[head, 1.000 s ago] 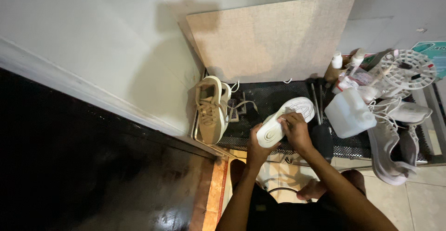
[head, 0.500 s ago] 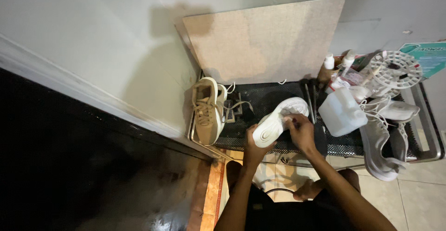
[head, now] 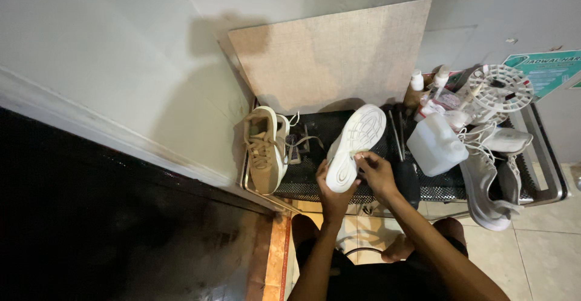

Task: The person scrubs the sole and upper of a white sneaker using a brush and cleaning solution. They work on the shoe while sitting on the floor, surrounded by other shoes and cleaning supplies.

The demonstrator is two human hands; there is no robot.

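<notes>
My left hand (head: 331,193) grips the heel end of a white-soled shoe (head: 356,143), held sole-up over a black mesh tray (head: 315,174). My right hand (head: 375,171) rests on the sole's edge near the heel, fingers pinched against it. A tan laced shoe (head: 265,149) lies on its side at the tray's left end, apart from both hands.
A beige board (head: 333,52) leans on the wall behind the tray. To the right stand a white plastic jug (head: 436,146), small bottles (head: 426,86), a round white rack (head: 499,89) and grey shoes (head: 490,174). A dark panel (head: 91,228) fills the left.
The white-soled shoe has tilted more upright, toe pointing further up. My right hand has shifted along the sole's edge toward the heel. The view has moved slightly.
</notes>
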